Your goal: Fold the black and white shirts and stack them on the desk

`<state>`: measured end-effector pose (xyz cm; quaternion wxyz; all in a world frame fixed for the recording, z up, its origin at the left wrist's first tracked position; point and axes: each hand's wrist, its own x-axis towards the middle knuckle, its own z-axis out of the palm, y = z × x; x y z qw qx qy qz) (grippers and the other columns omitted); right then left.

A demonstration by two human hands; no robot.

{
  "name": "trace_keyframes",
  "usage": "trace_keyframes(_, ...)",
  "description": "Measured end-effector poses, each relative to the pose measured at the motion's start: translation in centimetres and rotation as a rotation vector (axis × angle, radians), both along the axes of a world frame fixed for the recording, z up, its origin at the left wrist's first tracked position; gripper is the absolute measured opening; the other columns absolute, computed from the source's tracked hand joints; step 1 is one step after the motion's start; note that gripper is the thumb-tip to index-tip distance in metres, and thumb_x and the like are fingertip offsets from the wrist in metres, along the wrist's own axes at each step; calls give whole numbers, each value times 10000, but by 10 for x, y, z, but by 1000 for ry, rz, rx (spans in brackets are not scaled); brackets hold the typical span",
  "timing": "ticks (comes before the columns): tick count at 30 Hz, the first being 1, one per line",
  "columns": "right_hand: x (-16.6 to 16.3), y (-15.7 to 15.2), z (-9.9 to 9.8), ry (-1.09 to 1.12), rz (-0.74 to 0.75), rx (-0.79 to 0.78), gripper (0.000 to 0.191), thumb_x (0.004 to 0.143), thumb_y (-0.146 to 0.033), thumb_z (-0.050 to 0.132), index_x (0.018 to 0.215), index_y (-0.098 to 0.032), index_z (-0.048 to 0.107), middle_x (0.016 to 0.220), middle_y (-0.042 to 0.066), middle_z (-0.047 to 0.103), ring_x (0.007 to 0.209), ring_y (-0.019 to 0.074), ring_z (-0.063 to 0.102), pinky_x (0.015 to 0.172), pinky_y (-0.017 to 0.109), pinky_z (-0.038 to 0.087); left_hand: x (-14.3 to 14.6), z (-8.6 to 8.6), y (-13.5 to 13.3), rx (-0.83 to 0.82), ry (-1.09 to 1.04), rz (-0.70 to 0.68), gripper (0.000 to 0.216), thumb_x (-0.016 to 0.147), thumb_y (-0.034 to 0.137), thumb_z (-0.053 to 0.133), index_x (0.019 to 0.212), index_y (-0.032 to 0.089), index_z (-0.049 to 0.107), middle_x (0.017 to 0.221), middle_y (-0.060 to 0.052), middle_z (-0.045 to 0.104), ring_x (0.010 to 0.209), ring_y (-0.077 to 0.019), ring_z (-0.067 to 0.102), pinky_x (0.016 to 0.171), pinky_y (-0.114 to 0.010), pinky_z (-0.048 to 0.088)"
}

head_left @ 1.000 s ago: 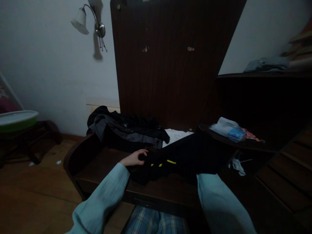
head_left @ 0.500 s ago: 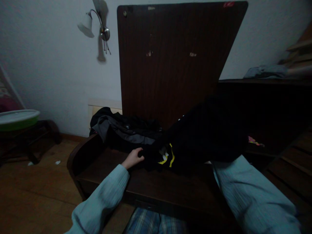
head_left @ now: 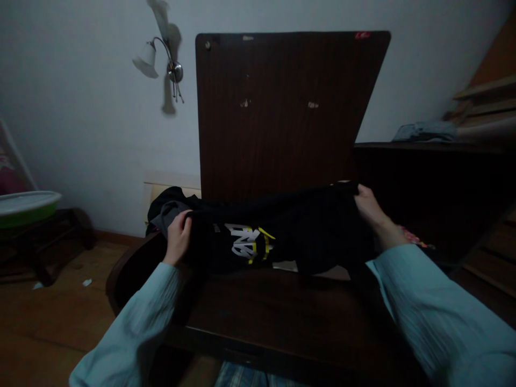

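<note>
The black garment, with its white-and-yellow print, was spread between both hands, over the back part of the dark wooden dressing table, its long axis running roughly along the front edge. The left hand held its upper left end near the curved left side, beside some grey cloth; the right hand gripped its upper right end. Neither was nearer: fabric sagged between them; whether its hem touched the top, I could not tell.
</note>
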<state>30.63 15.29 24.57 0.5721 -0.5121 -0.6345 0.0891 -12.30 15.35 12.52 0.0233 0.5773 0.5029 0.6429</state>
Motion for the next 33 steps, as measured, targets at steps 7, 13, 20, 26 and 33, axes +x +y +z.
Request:
trace_keyframes(7,44,10,-61,-117,137,-295,186,539,-84,433,425,-178,546,607,35,620,632,156,575,665,300,417,-16,-15,-19,-322,127,-304,319,696,478,554,717,177,655,706,-42,659,706,-194,593,709,-279,467)
trace_keyframes(13,67,0,-126,-462,337,-578,257,470,-139,403,568,-188,636,665,40,649,685,200,593,683,321,446,-23,-51,-15,-560,198,-416,433,534,559,663,770,196,665,846,-61,681,841,-236,602,808,-314,454)
trace_keyframes(20,62,-20,-178,-627,178,-707,262,588,-272,585,832,-179,598,885,55,641,845,209,580,764,302,448,-18,-78,-29,-903,888,-503,912,431,533,725,1224,175,452,1407,-156,306,1281,-334,278,1013,-413,286)
trace_keyframes(26,49,-22,-201,-789,-64,-559,208,630,-194,574,837,-182,584,943,86,628,868,226,579,714,286,423,1,-68,-48,-803,947,-585,325,602,320,623,880,181,531,1022,-52,578,955,-213,529,830,-289,411)
trace_keyframes(33,53,-17,-189,-765,-8,-528,169,583,-133,499,729,-198,553,775,26,609,760,186,579,647,247,401,7,-45,-57,-741,939,-583,126,609,62,403,643,182,420,700,8,514,701,-133,488,683,-227,383)
